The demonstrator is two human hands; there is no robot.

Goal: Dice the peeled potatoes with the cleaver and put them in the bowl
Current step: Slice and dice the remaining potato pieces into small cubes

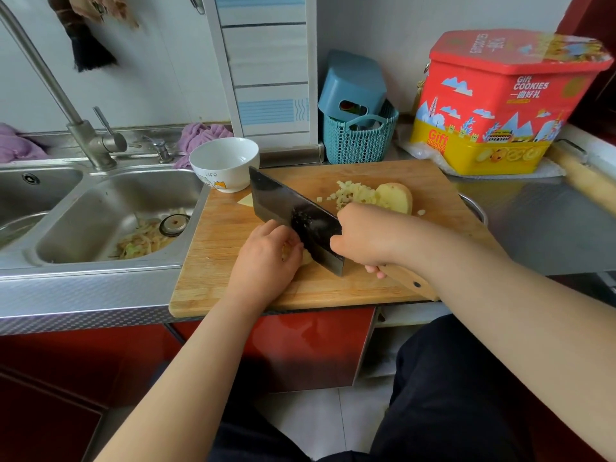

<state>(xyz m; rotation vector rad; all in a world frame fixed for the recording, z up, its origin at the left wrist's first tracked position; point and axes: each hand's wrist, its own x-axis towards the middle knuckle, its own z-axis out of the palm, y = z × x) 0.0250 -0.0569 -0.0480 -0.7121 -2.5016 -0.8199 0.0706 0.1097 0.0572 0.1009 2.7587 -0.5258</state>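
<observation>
On the pale bamboo cutting board, whose slatted grain runs across the steel counter, the right hand grips the light wooden handle of a broad, dark rectangular steel cleaver, its fingers curled round the handle just behind the blade. The blade stands on edge, angled from the near right toward the far left, and potato scraps cling to its flat face. The left hand sits just left of the blade with its fingers curled down over a pale yellow potato piece, most of which is hidden beneath the hand and the cleaver. Farther back on the board lies a loose heap of small, cream-coloured potato cubes, touching a smooth, rounded peeled potato half on its right. A thin flat potato slice lies near the board's far left corner. There the round white ceramic bowl stands, glossy, with a small printed figure on its side, its base at the board's edge beside the stainless-steel sink, where shredded peelings lie round the drain. Behind the board are a woven-pattern blue plastic basket and a red and yellow angular cookie tin.
</observation>
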